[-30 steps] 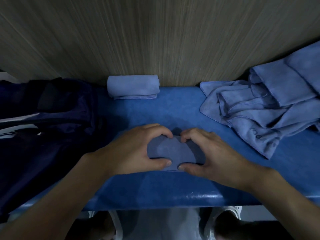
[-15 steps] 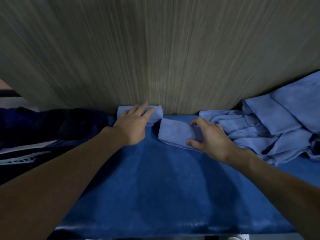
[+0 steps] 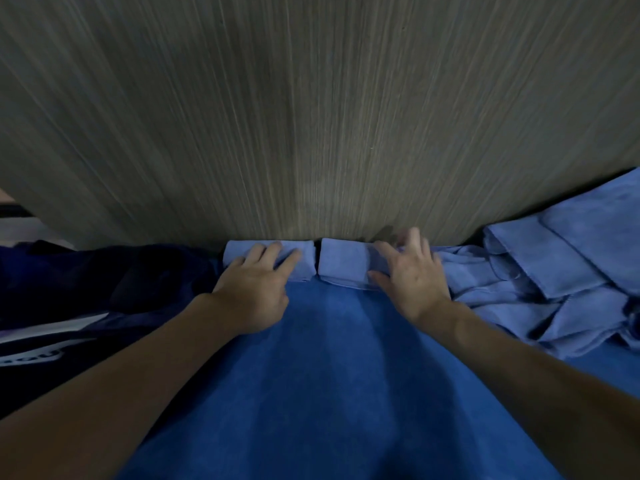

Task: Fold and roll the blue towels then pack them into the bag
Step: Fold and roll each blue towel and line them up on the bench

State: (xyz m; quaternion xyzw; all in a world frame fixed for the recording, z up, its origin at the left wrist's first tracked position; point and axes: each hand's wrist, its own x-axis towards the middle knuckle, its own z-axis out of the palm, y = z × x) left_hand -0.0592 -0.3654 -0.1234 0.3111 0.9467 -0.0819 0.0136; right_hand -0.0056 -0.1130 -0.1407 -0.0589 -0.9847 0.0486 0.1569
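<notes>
Two rolled light-blue towels lie side by side against the wooden wall at the back of the blue surface. My left hand [image 3: 254, 289] rests with straight fingers on the left roll [image 3: 304, 261]. My right hand [image 3: 412, 271] lies on the right roll [image 3: 343, 265], fingers spread over its right end and thumb at its front edge. A heap of loose blue towels [image 3: 554, 271] fills the right side. The dark navy bag [image 3: 86, 292] with white lettering lies at the left.
A wooden panel wall [image 3: 311, 116] rises straight behind the rolls. The blue padded surface [image 3: 329, 375] stretches from the rolls toward me between my forearms.
The roll I was forming near me has been carried to the back and set against the wall beside the first roll. My left hand moved onto the first roll. My head tilted upward.
</notes>
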